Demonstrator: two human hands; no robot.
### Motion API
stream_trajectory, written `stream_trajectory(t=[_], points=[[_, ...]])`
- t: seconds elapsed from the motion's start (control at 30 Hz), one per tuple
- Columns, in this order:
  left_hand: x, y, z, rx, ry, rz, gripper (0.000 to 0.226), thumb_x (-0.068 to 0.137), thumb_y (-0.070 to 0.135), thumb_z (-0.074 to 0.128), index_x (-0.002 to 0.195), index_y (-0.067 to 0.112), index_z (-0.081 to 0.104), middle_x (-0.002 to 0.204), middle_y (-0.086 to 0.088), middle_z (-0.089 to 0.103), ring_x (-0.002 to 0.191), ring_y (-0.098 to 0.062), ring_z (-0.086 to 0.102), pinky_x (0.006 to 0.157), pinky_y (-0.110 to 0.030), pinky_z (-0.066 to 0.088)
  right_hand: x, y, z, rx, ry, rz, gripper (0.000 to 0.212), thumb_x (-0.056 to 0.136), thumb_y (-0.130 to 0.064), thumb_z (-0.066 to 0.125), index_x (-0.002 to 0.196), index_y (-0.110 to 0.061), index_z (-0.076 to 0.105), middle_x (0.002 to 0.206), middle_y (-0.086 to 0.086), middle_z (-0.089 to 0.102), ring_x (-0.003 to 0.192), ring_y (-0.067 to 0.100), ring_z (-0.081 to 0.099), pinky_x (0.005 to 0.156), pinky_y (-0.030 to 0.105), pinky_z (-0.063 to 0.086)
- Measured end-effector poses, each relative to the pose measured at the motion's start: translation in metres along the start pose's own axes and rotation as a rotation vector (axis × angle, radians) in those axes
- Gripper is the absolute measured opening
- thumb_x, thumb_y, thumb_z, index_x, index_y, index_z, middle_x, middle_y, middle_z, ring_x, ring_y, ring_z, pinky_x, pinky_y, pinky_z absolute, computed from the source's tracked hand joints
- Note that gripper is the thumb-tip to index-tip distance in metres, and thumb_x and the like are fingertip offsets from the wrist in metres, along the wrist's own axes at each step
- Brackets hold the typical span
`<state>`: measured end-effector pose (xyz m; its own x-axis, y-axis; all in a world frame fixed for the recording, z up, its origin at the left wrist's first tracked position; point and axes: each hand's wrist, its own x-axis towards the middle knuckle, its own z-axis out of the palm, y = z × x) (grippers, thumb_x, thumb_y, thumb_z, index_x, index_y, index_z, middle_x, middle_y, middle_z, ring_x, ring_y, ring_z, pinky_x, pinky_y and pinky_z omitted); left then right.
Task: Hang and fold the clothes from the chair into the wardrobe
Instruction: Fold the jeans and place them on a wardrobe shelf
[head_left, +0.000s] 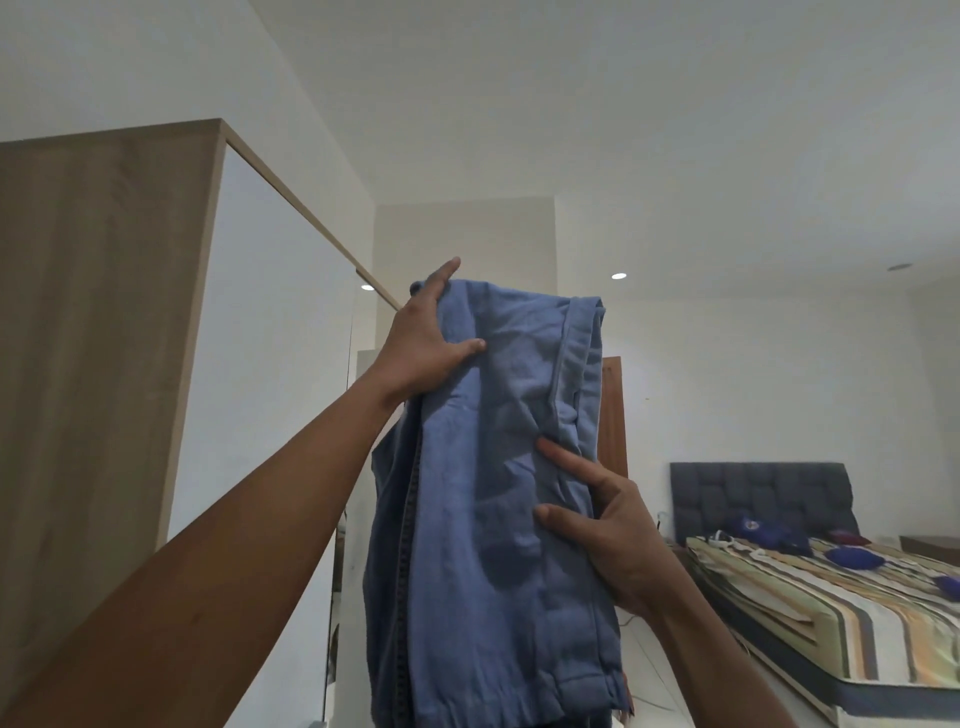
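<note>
1. Wardrobe (104, 312) stood on the left. No open compartment was in view, so a door likely needed opening first, and both hands were busy.
2. Bed (857, 623) sat on the right, well apart, with free room between.
3. Blue garment (483, 519) was held up mid-air at centre, folded lengthwise, its lower end out of frame. Best to square the edges before the next fold.
4. Left hand (421, 343) gripped the top-left corner: thumb across the front, forefinger straight, other fingers hidden.
5. Right hand (618, 540) pinched the right edge: thumb and forefinger spread on the front, other fingers hidden.
</note>
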<state>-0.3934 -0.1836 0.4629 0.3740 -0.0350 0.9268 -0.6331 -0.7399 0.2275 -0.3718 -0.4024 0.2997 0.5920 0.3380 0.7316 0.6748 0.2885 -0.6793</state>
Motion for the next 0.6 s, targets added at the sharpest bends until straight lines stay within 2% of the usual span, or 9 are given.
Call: stream_trajectory(t=[0.1, 0.17, 0.27, 0.3, 0.37, 0.43, 0.47, 0.53, 0.6], points=[[0.004, -0.003, -0.003, 0.13, -0.131, -0.109, 0.118, 0.073, 0.046, 0.084, 0.157, 0.038, 0.001, 0.16, -0.006, 0.031, 0.142, -0.027, 0.037, 0.11, -0.037, 0.037, 0.0, -0.005, 0.0, 0.005, -0.01, -0.035, 0.056, 0.079, -0.005, 0.075, 0.128, -0.031, 0.066, 0.137, -0.008, 0.058, 0.119, 0.009, 0.062, 0.091, 0.028, 0.055], [0.003, -0.003, -0.002, 0.264, -0.185, -0.175, 0.123, 0.068, 0.062, 0.08, 0.156, 0.04, -0.004, 0.156, -0.011, 0.038, 0.136, -0.032, 0.045, 0.108, -0.042, 0.041, 0.001, -0.007, 0.001, -0.005, -0.015, -0.068, 0.056, 0.082, -0.001, 0.073, 0.13, -0.028, 0.064, 0.137, -0.01, 0.058, 0.12, 0.007, 0.061, 0.091, 0.025, 0.055], [-0.005, 0.0, 0.002, 0.575, -0.19, -0.237, 0.124, 0.062, 0.088, 0.06, 0.155, 0.041, -0.006, 0.148, -0.009, 0.049, 0.131, -0.037, 0.049, 0.111, -0.065, 0.028, 0.007, -0.011, 0.001, 0.019, -0.005, -0.087, 0.056, 0.084, 0.003, 0.071, 0.13, -0.026, 0.064, 0.137, -0.01, 0.059, 0.12, 0.006, 0.061, 0.089, 0.024, 0.055], [-0.01, 0.001, 0.002, 0.607, -0.177, -0.239, 0.122, 0.063, 0.09, 0.056, 0.156, 0.039, -0.003, 0.145, -0.008, 0.052, 0.131, -0.037, 0.049, 0.11, -0.067, 0.025, 0.01, -0.014, 0.002, 0.024, -0.007, -0.092, 0.056, 0.084, 0.003, 0.071, 0.13, -0.027, 0.064, 0.137, -0.011, 0.058, 0.12, 0.007, 0.061, 0.089, 0.025, 0.056], [-0.023, 0.004, 0.002, 0.434, -0.19, -0.222, 0.116, 0.064, 0.089, 0.054, 0.157, 0.037, 0.008, 0.146, -0.006, 0.051, 0.131, -0.031, 0.049, 0.108, -0.056, 0.034, 0.018, -0.019, 0.002, 0.018, -0.019, -0.101, 0.055, 0.084, 0.001, 0.071, 0.13, -0.029, 0.064, 0.136, -0.01, 0.059, 0.119, 0.007, 0.062, 0.089, 0.026, 0.056], [-0.041, 0.004, 0.003, 0.195, -0.28, -0.2, 0.106, 0.065, 0.084, 0.059, 0.154, 0.039, 0.023, 0.146, -0.001, 0.049, 0.128, -0.023, 0.051, 0.102, -0.04, 0.042, 0.028, -0.024, 0.002, 0.012, -0.022, -0.1, 0.055, 0.085, 0.003, 0.07, 0.129, -0.028, 0.064, 0.133, -0.011, 0.061, 0.114, 0.007, 0.064, 0.085, 0.024, 0.057], [-0.051, 0.002, 0.004, 0.115, -0.344, -0.204, 0.101, 0.065, 0.084, 0.06, 0.151, 0.042, 0.029, 0.146, 0.002, 0.049, 0.126, -0.021, 0.051, 0.102, -0.038, 0.043, 0.032, -0.026, 0.004, 0.009, -0.03, -0.099, 0.054, 0.086, 0.004, 0.069, 0.129, -0.028, 0.064, 0.132, -0.01, 0.062, 0.113, 0.007, 0.065, 0.083, 0.024, 0.057], [-0.069, -0.006, 0.007, -0.028, -0.442, -0.245, 0.092, 0.063, 0.086, 0.061, 0.144, 0.047, 0.04, 0.144, 0.007, 0.05, 0.125, -0.018, 0.052, 0.103, -0.044, 0.047, 0.04, -0.024, 0.005, 0.004, -0.042, -0.086, 0.053, 0.086, 0.002, 0.069, 0.129, -0.03, 0.064, 0.132, -0.008, 0.062, 0.112, 0.01, 0.066, 0.082, 0.025, 0.057], [-0.087, -0.012, 0.009, -0.143, -0.484, -0.271, 0.085, 0.065, 0.082, 0.066, 0.141, 0.047, 0.046, 0.14, 0.015, 0.052, 0.123, -0.013, 0.054, 0.101, -0.043, 0.05, 0.045, -0.021, 0.005, 0.012, -0.021, -0.06, 0.052, 0.087, 0.002, 0.068, 0.128, -0.03, 0.064, 0.127, -0.007, 0.064, 0.108, 0.009, 0.067, 0.08, 0.024, 0.057]])
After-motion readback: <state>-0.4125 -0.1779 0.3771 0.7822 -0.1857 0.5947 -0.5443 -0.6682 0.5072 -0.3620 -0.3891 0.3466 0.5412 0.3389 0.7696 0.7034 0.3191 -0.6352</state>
